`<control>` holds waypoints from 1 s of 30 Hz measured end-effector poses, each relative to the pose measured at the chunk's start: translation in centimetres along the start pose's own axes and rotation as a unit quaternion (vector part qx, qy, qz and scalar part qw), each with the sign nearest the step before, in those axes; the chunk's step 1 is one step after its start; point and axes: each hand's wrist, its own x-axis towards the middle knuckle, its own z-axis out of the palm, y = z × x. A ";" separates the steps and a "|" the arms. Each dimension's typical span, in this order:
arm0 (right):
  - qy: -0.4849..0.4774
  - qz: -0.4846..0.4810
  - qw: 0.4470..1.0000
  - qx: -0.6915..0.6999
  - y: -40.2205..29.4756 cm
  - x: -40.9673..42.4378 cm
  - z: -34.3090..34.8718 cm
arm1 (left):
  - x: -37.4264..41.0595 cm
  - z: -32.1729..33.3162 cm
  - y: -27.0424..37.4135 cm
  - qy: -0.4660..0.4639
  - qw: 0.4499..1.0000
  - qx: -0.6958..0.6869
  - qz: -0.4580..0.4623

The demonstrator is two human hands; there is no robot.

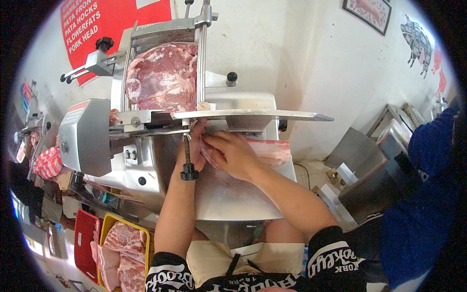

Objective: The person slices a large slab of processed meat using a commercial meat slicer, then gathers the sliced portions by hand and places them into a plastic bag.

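A slicing machine holds a large slab of raw meat [164, 76] on its carriage, between metal rods. Below the horizontal metal plate [251, 115], my left hand [199, 146] is raised under the slicer, partly covered by a threaded rod with a black knob [189, 172]. Thin raw meat slices [208, 156] lie between my two hands. My right hand [235, 153] has its bent fingers closed around them. Just right of that hand, a stack of sliced pork belly [271, 150] rests on the steel receiving tray [240, 202]. My left fingertips are hidden.
The slicer's metal housing [87, 137] stands on the left. At lower left, a yellow crate [147, 233] holds slabs of raw meat beside a red crate [82, 248]. A person in blue [419, 215] is close on the right, by metal equipment [368, 179].
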 end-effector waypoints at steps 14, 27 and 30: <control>-0.018 0.028 0.997 0.066 0.2 -0.7 0.0 | 0.7 -2.2 -0.9 0.001 0.998 -0.062 0.007; 0.012 -0.009 0.999 0.031 0.5 0.5 1.0 | 1.3 -2.3 -1.5 0.014 0.999 -0.013 0.050; 0.010 -0.008 1.000 0.022 -0.2 0.8 0.3 | 1.6 -3.6 -1.8 0.021 0.999 -0.016 0.044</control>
